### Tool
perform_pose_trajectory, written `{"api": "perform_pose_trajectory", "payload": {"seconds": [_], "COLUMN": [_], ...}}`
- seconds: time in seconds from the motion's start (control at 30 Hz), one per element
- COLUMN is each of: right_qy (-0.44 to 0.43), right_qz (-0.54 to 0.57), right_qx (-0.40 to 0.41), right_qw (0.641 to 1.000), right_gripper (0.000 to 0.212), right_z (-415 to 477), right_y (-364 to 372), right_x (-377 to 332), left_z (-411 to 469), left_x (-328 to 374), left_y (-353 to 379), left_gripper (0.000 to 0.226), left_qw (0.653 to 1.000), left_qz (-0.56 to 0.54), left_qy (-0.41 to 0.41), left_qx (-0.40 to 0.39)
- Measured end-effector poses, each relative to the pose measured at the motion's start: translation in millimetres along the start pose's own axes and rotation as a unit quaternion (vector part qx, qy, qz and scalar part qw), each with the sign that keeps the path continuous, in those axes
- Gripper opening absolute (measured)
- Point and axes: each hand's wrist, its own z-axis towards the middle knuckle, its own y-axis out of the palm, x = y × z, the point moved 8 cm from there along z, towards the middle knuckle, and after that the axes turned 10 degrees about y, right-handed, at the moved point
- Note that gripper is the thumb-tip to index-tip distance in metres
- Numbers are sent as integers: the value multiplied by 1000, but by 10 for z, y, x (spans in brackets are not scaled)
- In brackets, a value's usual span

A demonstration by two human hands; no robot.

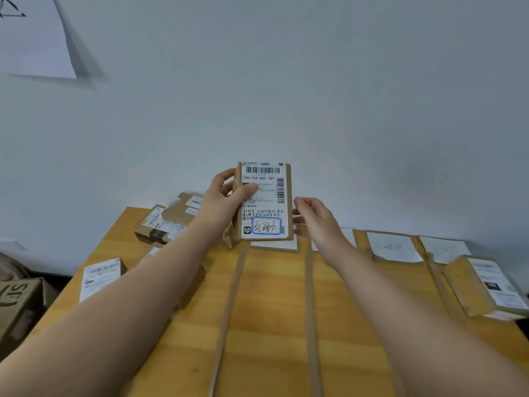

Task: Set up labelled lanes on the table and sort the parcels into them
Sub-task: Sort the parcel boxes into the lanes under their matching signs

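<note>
My left hand holds a small brown cardboard parcel upright above the far middle of the wooden table, its white shipping label facing me. My thumb lies across the label. My right hand hovers just right of the parcel with its fingers apart, holding nothing. Brown tape strips run along the table and divide it into lanes. White paper labels lie at the far ends of the lanes on the right. One parcel lies in the rightmost lane.
A pile of unsorted cardboard parcels sits at the table's far left corner, with another labelled box near the left edge. A brown carton stands on the floor to the left. A white wall rises behind the table.
</note>
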Motion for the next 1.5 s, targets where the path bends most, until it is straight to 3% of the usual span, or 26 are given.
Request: {"api": "perform_pose_trajectory", "payload": {"seconds": [0.13,0.57,1.23,1.5], "right_qy": [0,21,33,76], "right_qz": [-3,39,38,28], "right_qx": [4,39,30,-33], "right_qw": [1000,998,998,996], "right_gripper": [30,34,35,41], "right_z": [-210,-429,-272,-274], "right_y": [-396,-1302,-1437,-1340], "right_x": [124,614,742,931], "left_z": [-334,-727,-641,-667], "left_x": [52,-34,-211,-613], "left_y": [454,1221,1407,1374], "left_gripper": [47,43,45,45], "left_qw": [998,998,999,998], "left_qz": [-58,-27,6,43], "left_qy": [3,45,26,-46], "left_qx": [-9,-32,-28,12]}}
